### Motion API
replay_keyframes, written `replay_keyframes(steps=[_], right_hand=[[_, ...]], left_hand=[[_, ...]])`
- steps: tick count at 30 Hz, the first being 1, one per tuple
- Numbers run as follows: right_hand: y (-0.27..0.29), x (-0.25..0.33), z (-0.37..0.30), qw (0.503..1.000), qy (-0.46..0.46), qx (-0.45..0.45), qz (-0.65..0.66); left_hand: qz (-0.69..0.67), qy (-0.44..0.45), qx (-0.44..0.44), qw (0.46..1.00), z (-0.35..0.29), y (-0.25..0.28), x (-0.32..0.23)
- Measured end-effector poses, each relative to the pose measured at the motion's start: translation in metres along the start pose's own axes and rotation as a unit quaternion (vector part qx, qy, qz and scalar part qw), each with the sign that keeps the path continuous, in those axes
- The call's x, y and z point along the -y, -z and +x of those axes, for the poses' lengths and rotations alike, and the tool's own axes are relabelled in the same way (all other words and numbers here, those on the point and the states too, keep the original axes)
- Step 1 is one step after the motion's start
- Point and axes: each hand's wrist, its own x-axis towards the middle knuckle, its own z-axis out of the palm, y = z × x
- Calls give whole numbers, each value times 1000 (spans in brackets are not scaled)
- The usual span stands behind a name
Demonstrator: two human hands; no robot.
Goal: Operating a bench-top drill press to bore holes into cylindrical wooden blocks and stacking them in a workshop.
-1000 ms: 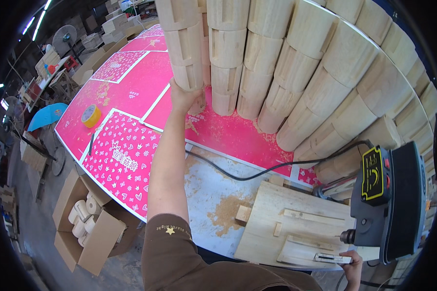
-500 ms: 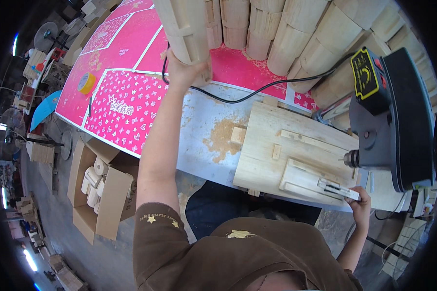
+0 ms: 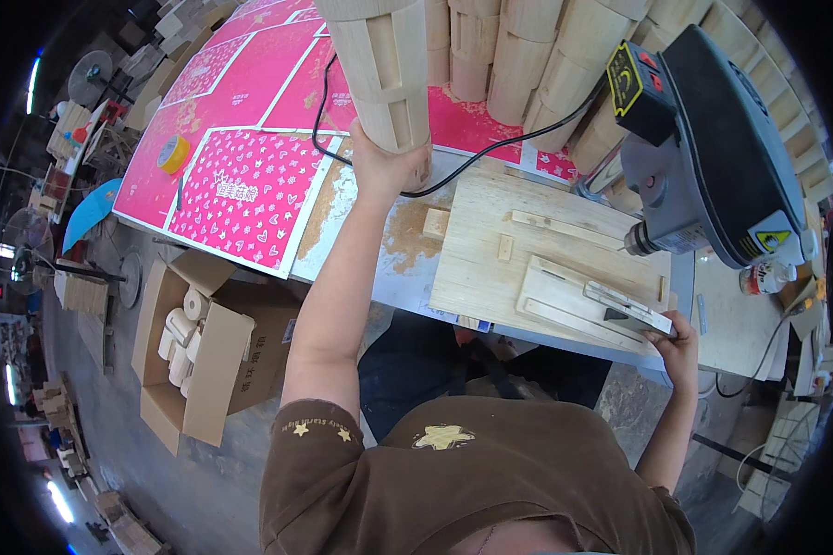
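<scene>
The left hand (image 3: 386, 166) reaches far forward and is wrapped around the foot of a tall column of stacked pale wooden blocks (image 3: 384, 69); its grip is closed on the lowest part of the column, thumb on one side, fingers round the other. The column stands upright, its long axis running straight up and away from the hand, at the far edge of the worktop (image 3: 370, 268), just beside the pink heart-patterned sheets (image 3: 245, 190). The right hand (image 3: 676, 333) sits well apart, at the near right corner of the flat pale wooden jig board (image 3: 518, 254), its fingers closed over the board's edge under the grey bench drill (image 3: 713, 148). A patch of sawdust (image 3: 407, 231) lies between the two hands. The left hand alone holds the column.
</scene>
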Motion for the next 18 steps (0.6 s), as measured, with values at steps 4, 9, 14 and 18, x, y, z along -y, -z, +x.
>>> replay_keyframes(steps=[4, 9, 14, 18], right_hand=[[-1, -4, 0, 1000, -3, -1, 15], [-2, -6, 0, 1000, 31, -1, 8], [-2, -7, 1, 999, 47, -14, 12], [-1, -8, 3, 999, 52, -11, 5]], left_hand=[[27, 2, 7, 1000, -11, -2, -7], [1, -25, -3, 1000, -11, -3, -5], [-54, -27, 44, 997, -8, 11, -24], [-33, -73, -96, 992, 20, 25, -82]])
